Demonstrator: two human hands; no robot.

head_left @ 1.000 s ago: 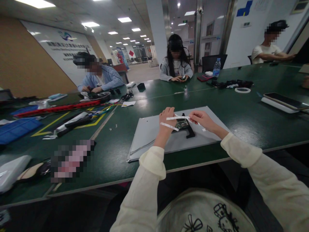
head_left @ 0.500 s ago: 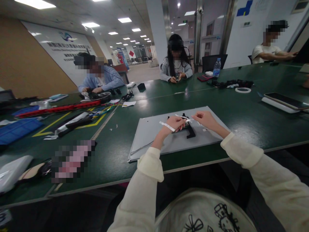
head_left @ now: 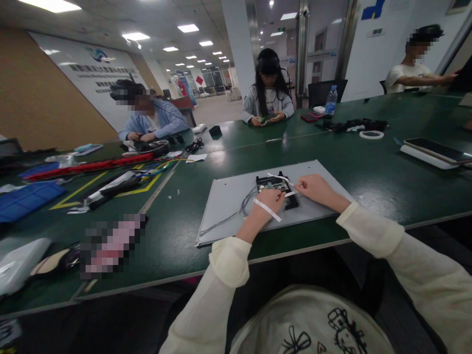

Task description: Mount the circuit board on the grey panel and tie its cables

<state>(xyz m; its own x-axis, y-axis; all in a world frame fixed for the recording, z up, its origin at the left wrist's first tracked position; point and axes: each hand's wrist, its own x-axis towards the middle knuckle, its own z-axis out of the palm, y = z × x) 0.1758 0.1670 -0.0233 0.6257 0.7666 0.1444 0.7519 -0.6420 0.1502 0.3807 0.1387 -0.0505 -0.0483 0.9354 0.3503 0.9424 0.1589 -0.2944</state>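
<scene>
A grey metal panel (head_left: 228, 196) lies flat on the green table (head_left: 177, 231) before me. A small circuit board on a black bracket (head_left: 275, 184) sits on it, with a grey cable (head_left: 236, 216) curving off to the left. My left hand (head_left: 269, 201) is closed, with a white strip of tape (head_left: 267, 210) stuck across its wrist. My right hand (head_left: 313, 188) pinches the end of another thin white strip (head_left: 291, 193) just right of the board. Both hands meet at the board's near edge.
Three other people sit around the table. A red bar (head_left: 88, 166), a blue tray (head_left: 22, 194) and loose parts lie at the left. A water bottle (head_left: 331, 103), a tape ring (head_left: 371, 134) and a phone (head_left: 435, 150) are at the right.
Both hands have come down and nearer to me, from above the board to its near edge. The strip on my left wrist moved with the hand. The grey cable now shows.
</scene>
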